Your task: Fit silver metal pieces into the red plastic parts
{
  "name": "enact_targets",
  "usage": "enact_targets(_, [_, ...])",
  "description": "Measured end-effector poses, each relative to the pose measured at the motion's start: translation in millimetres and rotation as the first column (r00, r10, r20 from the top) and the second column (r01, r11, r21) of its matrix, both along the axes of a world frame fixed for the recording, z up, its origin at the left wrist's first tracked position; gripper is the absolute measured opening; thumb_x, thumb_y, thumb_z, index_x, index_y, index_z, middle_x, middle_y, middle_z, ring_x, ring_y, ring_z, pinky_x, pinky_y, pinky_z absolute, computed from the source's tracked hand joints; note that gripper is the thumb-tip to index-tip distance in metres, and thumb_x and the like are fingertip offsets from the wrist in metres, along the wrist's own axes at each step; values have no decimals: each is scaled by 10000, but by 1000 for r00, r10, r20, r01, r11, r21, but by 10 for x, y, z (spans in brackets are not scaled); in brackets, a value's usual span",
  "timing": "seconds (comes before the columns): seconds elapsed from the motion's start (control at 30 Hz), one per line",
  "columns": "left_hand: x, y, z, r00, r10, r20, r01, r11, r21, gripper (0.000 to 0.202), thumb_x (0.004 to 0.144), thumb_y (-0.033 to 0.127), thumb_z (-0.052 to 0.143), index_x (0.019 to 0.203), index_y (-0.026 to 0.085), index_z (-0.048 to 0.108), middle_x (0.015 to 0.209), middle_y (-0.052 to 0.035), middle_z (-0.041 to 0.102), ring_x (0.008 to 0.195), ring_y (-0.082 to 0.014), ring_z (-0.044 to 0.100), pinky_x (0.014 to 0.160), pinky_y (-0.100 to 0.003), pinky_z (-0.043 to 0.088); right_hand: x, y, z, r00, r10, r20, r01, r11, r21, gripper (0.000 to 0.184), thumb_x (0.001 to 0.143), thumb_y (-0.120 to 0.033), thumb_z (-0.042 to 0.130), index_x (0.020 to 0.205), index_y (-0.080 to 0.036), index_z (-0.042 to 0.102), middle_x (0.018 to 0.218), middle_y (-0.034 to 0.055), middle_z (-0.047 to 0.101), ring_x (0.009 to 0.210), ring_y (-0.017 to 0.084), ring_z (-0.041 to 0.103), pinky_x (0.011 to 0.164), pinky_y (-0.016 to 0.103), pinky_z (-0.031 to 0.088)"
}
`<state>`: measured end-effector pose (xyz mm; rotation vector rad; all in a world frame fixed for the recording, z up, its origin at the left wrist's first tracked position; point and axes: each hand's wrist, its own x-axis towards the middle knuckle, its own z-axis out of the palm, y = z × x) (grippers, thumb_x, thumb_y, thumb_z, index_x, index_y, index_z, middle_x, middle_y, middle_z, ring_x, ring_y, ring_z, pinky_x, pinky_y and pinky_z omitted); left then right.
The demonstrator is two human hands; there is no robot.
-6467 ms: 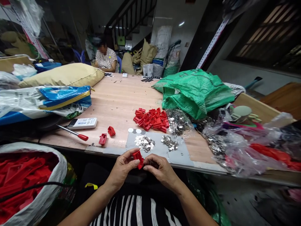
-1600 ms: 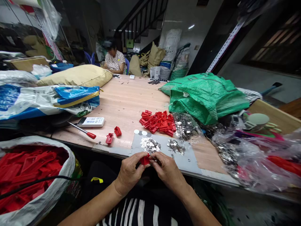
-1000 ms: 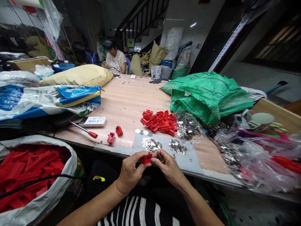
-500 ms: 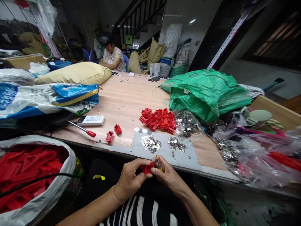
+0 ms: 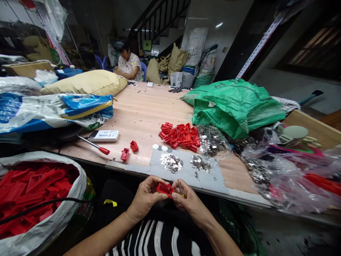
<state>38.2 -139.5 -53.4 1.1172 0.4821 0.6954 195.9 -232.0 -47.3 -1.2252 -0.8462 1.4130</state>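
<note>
My left hand (image 5: 145, 196) is closed on one end of a small red plastic housing (image 5: 164, 189), pinched between thumb and fingers, with its open hollow side facing up toward me. My right hand (image 5: 188, 200) steadies the other end with its fingertips. Tucked in those right fingers is a slim tool (image 5: 179, 185) with a thin metal shaft and a bit of yellow handle, its kind partly hidden. Just beyond my hands, on a grey mat (image 5: 157, 170), lie a pile of small flat metal pieces (image 5: 171, 163) and a smaller metal pile (image 5: 200, 164).
Behind the mat sits a heap of red housings (image 5: 179, 136); two more (image 5: 125, 154) lie left. A red-handled tool (image 5: 103, 150) rests near a white device (image 5: 106, 136). A sack of red parts (image 5: 82, 177) stands left, a green sack (image 5: 237, 103) right. Another person (image 5: 130, 65) sits across.
The red housing has turned in my fingers, so more of its hollow inside shows. My left hand has shifted slightly left, and the right still carries the slim tool.
</note>
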Motion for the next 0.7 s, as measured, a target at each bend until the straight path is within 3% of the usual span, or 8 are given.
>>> enact_targets(0.07, [25,28,-24,996,89,-26,-91,995,-46,306,640,176,793,888,154,616,896,-56,730,826,-177,676,794,-307,521,103,69,69,971,-36,237,33,999,17,324,833,-491,589,971,-222,474,744,-29,534,522,74,383,471,203,292])
enact_targets(0.1, [35,51,-31,989,139,-39,-141,988,-54,309,643,177,789,894,157,609,879,-45,726,814,-171,675,794,-306,522,158,108,107,917,-78,391,66,997,43,291,849,-472,568,982,-223,497,788,-7,573,560,96,436,506,224,339])
enact_targets(0.17, [47,108,-36,974,218,-64,-220,975,-36,312,651,180,780,907,163,603,864,-27,716,802,-160,670,794,-297,520,255,194,172,709,-163,686,112,987,118,170,869,-384,547,932,-226,550,839,16,614,675,144,524,617,270,403])
enact_targets(0.23, [47,169,-34,962,258,-86,-258,966,6,308,661,188,769,920,166,604,878,-22,708,811,-156,665,798,-289,517,309,288,200,477,-185,859,89,983,162,72,868,-283,534,862,-229,580,853,20,632,777,177,569,710,299,416])
enact_targets(0.3, [40,221,-34,957,273,-100,-269,961,57,303,676,199,758,936,169,607,911,-29,704,840,-161,661,816,-291,509,315,386,190,325,-166,931,47,986,159,84,868,-223,511,850,-228,592,879,27,642,820,190,590,741,307,420])
enact_targets(0.37, [32,262,-39,953,283,-109,-271,956,109,304,686,207,750,954,170,610,941,-39,701,868,-167,657,842,-297,499,288,486,162,224,-140,965,22,990,138,122,883,-203,482,879,-225,602,923,41,644,836,193,602,737,303,429])
enact_targets(0.53, [28,316,-69,945,301,-126,-277,945,174,307,696,223,743,972,174,618,942,-41,695,867,-166,648,846,-294,490,203,691,135,60,-75,995,25,997,73,85,886,-205,515,900,-220,597,958,53,637,845,192,607,703,285,427])
enact_targets(0.7, [28,333,-83,942,313,-123,-290,941,172,310,688,238,749,966,176,628,936,-42,697,868,-172,650,838,-296,497,195,774,130,28,-51,998,41,998,50,41,859,-200,557,835,-226,577,903,38,638,779,180,593,642,275,391])
